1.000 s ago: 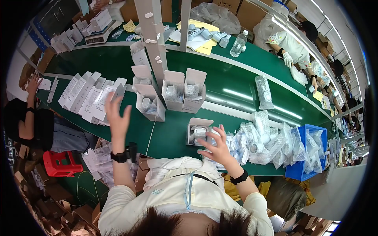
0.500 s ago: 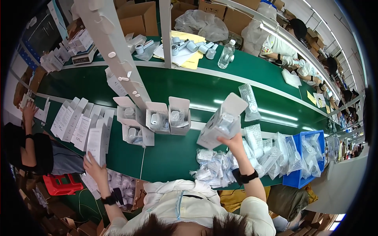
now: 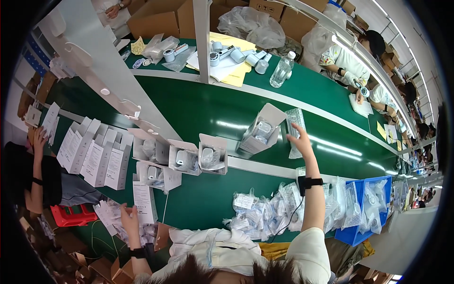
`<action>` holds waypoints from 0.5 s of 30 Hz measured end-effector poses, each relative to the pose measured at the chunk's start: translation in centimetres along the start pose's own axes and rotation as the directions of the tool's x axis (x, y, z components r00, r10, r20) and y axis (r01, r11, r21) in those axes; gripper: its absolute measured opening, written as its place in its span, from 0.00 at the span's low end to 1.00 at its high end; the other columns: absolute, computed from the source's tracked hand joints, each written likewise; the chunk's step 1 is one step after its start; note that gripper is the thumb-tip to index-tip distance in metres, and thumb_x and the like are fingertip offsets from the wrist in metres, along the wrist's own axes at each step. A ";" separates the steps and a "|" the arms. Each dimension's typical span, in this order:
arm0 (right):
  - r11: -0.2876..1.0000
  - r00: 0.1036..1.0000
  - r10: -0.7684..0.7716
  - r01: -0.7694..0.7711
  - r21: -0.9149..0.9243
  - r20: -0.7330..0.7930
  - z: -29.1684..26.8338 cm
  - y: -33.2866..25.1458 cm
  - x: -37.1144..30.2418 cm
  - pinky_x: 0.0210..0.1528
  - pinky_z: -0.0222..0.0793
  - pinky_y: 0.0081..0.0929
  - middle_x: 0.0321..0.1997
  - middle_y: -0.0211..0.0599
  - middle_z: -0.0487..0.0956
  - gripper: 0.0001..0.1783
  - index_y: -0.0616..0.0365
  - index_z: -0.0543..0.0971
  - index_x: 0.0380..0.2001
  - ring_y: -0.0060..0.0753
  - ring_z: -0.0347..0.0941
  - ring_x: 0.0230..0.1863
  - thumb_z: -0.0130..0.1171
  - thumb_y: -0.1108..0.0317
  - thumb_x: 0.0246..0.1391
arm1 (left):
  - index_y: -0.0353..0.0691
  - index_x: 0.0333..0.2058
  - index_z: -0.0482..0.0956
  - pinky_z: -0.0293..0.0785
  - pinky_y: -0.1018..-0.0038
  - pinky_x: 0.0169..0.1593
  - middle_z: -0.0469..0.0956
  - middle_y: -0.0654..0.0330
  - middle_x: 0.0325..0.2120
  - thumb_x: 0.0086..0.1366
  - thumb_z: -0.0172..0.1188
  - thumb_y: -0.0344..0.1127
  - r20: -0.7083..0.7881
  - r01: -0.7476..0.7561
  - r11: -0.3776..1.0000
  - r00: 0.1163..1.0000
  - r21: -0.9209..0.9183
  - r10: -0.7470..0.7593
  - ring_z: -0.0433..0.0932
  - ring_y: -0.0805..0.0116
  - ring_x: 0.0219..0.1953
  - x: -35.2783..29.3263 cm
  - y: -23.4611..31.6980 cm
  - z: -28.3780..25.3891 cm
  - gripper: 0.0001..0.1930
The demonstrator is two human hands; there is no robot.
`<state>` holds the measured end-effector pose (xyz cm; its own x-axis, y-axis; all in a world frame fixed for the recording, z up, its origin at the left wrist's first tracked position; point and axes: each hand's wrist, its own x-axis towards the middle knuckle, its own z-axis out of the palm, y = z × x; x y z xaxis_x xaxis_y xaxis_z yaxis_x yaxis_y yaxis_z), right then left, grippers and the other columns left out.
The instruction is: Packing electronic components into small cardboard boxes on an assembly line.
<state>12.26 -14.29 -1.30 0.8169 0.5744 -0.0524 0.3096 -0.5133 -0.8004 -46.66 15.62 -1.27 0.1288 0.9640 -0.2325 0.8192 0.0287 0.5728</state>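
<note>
My right hand (image 3: pixel 301 140) reaches over the dark green belt with its fingers apart, by a clear bubble-wrap pouch (image 3: pixel 295 130); whether it touches the pouch I cannot tell. Left of that pouch, an open white box (image 3: pixel 263 128) stands on the belt, with a wrapped white device inside. Low on the left, my left hand (image 3: pixel 129 220) has its fingers apart beside a white printed carton (image 3: pixel 144 202). Contact between that hand and the carton is unclear. Several open boxes with bagged white devices, one of them here (image 3: pixel 213 154), stand near the middle.
Upright white cartons (image 3: pixel 94 158) stand in rows at left. Bagged parts (image 3: pixel 255 213) pile along the near edge, beside a blue bin (image 3: pixel 347 232) of wrapped devices. A grey post (image 3: pixel 109 80) rises at left. Beyond the belt stands a water bottle (image 3: pixel 282 71). Co-workers sit left and far right.
The open box in my right hand has been set on the belt and let go. My left hand and a white carton have moved right and nearer. The view has shifted slightly.
</note>
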 end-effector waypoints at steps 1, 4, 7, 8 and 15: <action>0.983 0.982 0.052 -0.083 -0.165 -0.183 -0.4 2.0 1.9 0.55 0.57 0.31 0.51 0.50 0.69 0.31 0.59 0.67 0.52 0.45 0.61 0.56 0.61 0.66 0.42 | 0.33 0.47 0.65 0.66 0.67 0.43 0.72 0.51 0.36 0.53 0.59 0.39 -0.051 -0.103 0.994 0.993 0.046 0.105 0.71 0.57 0.38 1.7 0.4 0.1 0.25; 0.870 0.935 0.079 -0.233 -0.433 -0.344 -0.2 5.5 5.7 0.51 0.62 0.32 0.48 0.51 0.71 0.28 0.62 0.69 0.48 0.46 0.67 0.50 0.62 0.64 0.41 | 0.31 0.47 0.66 0.66 0.71 0.45 0.73 0.51 0.37 0.56 0.57 0.38 -0.074 -0.305 0.950 0.948 0.063 0.310 0.71 0.60 0.39 6.9 -1.7 1.8 0.23; 0.914 0.958 0.142 -0.224 -0.338 -0.249 1.1 9.4 7.7 0.44 0.66 0.30 0.40 0.49 0.75 0.27 0.65 0.72 0.42 0.40 0.72 0.42 0.63 0.62 0.38 | 0.31 0.49 0.64 0.65 0.73 0.47 0.72 0.52 0.41 0.56 0.57 0.37 0.120 -0.315 0.941 0.937 -0.120 0.329 0.70 0.63 0.43 8.8 -1.0 3.6 0.24; 0.918 0.962 0.135 -0.211 -0.335 -0.236 1.6 8.3 8.3 0.44 0.66 0.30 0.40 0.49 0.75 0.27 0.65 0.72 0.42 0.40 0.72 0.42 0.63 0.62 0.38 | 0.31 0.50 0.63 0.64 0.74 0.48 0.71 0.52 0.43 0.56 0.57 0.36 0.279 -0.180 0.956 0.929 -0.231 0.242 0.69 0.64 0.45 8.8 -0.6 3.8 0.25; 0.939 0.974 0.209 -0.176 -0.297 0.084 4.5 5.0 7.5 0.37 0.68 0.30 0.38 0.47 0.73 0.38 0.64 0.62 0.50 0.38 0.72 0.36 0.63 0.67 0.32 | 0.35 0.57 0.54 0.60 0.75 0.53 0.63 0.54 0.51 0.50 0.62 0.37 0.237 -0.070 0.868 0.948 -0.492 0.211 0.65 0.63 0.50 4.2 -0.1 1.3 0.37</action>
<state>17.78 -9.67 -8.42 0.8200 0.5057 -0.2682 0.2916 -0.7722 -0.5645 -45.48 19.28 -3.38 0.4273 0.8578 -0.2855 0.4270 0.0869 0.9001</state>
